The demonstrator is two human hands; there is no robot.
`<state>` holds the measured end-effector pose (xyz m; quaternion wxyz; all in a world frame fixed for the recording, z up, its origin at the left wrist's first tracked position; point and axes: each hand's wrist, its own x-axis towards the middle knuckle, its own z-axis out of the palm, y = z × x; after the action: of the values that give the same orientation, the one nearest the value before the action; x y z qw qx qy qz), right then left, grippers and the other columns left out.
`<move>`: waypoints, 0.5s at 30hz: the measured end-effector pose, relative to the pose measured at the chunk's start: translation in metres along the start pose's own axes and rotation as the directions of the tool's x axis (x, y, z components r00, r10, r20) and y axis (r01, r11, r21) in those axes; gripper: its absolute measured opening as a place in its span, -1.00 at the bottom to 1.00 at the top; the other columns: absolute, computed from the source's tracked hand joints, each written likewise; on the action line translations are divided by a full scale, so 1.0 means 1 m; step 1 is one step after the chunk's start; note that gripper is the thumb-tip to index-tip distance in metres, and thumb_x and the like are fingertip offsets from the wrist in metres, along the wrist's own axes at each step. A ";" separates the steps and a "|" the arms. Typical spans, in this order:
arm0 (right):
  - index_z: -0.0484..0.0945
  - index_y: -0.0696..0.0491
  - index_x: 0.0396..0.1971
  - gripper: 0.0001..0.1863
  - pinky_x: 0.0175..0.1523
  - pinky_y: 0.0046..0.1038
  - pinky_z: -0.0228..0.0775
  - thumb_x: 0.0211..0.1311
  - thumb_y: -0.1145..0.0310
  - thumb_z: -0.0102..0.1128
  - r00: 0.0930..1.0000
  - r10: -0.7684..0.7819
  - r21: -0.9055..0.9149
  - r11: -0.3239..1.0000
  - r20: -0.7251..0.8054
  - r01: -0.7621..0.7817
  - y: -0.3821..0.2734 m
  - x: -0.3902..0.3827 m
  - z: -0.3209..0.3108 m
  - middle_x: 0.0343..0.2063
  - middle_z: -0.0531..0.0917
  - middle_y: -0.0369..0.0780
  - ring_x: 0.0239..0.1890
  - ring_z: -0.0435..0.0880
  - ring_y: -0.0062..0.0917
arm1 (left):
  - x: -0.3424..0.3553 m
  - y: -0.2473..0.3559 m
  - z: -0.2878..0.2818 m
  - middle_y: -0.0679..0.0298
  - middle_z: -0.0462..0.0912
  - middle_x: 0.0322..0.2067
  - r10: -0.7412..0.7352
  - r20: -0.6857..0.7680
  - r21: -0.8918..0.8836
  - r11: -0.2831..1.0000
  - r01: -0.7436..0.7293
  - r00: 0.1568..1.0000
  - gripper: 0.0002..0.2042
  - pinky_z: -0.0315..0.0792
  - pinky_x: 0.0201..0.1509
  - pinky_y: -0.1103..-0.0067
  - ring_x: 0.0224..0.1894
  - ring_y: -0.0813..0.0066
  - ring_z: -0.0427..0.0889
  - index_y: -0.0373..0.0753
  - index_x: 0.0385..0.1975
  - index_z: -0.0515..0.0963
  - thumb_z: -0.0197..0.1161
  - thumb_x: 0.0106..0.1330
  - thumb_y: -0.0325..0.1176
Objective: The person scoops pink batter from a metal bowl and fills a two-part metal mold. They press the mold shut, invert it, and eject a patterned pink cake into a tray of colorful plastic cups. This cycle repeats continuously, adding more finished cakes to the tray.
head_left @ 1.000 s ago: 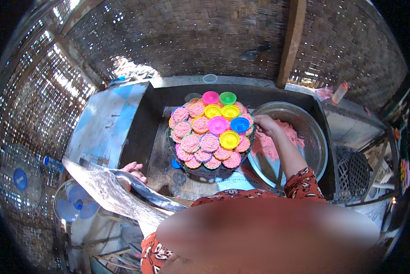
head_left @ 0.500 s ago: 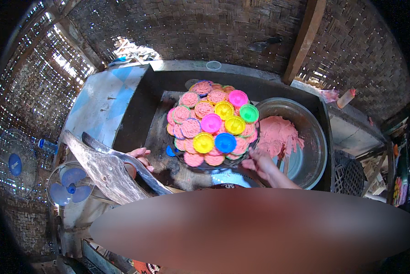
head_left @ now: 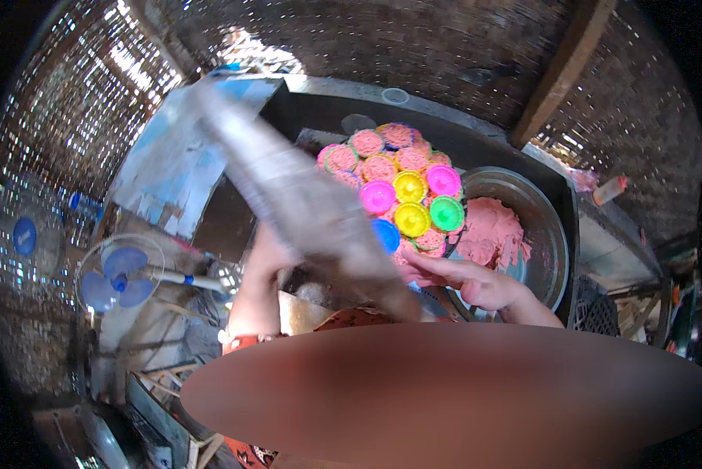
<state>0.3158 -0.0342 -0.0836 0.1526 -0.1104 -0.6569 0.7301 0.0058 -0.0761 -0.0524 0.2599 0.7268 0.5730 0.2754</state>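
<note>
Yel. bare cups (head_left: pixel 412 220) x2

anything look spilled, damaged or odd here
One oddity: a bright, ragged opening low in the woven wall, upper left, which looks like damage. A long grayish piece also slants across the view, blurred, partly hiding the molds. I see no spill: the pink dough lies inside the basin.

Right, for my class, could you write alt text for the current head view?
A right hand, fingers extended, is at the near edge of a heap of pink-filled cups, topped by bright empty cups. A blurred grey plank covers part of the heap and most of the left hand. To the right, a basin holds pink paste.
</note>
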 end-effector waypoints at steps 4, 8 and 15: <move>0.11 0.21 0.15 -0.06 0.12 -0.43 0.16 -0.01 -0.32 -0.05 0.996 0.075 -0.090 0.993 0.042 -0.071 -0.008 0.013 0.001 -0.03 0.39 -0.15 0.02 0.37 -0.44 | 0.037 0.042 0.014 0.02 0.56 -0.40 0.041 -0.016 0.017 0.999 -0.041 0.999 -0.48 0.39 -0.09 0.47 -0.20 0.24 0.56 -0.34 -0.05 0.33 0.26 0.04 -0.18; 0.08 0.20 0.15 -0.03 0.06 -0.39 0.24 -0.04 -0.31 0.02 0.995 0.096 0.087 0.992 -0.033 -0.093 -0.015 0.002 0.004 0.00 0.36 -0.13 0.00 0.39 -0.44 | 0.061 0.017 0.015 0.19 0.43 -0.02 0.381 0.143 -0.234 0.910 -0.343 0.913 -0.18 0.37 -0.05 0.44 -0.16 0.48 0.49 -0.20 0.19 0.16 0.41 -0.15 -0.21; -0.01 0.26 0.18 0.33 -0.02 -0.39 0.31 -0.44 -0.58 -0.03 0.924 0.370 0.262 0.886 0.101 -0.383 -0.049 -0.011 0.019 -0.10 0.41 -0.09 -0.12 0.47 -0.43 | 0.104 0.067 -0.032 -0.09 0.01 0.22 0.796 -0.408 -0.909 -0.399 -0.119 0.447 -0.05 0.06 0.21 0.15 0.20 -0.11 0.14 -0.04 0.28 -0.10 0.31 -0.18 -0.29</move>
<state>0.3226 -0.0510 -0.0336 0.0061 -0.1954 -0.5180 0.8327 0.0494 0.0139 0.0272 0.6439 0.5105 -0.3121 0.4769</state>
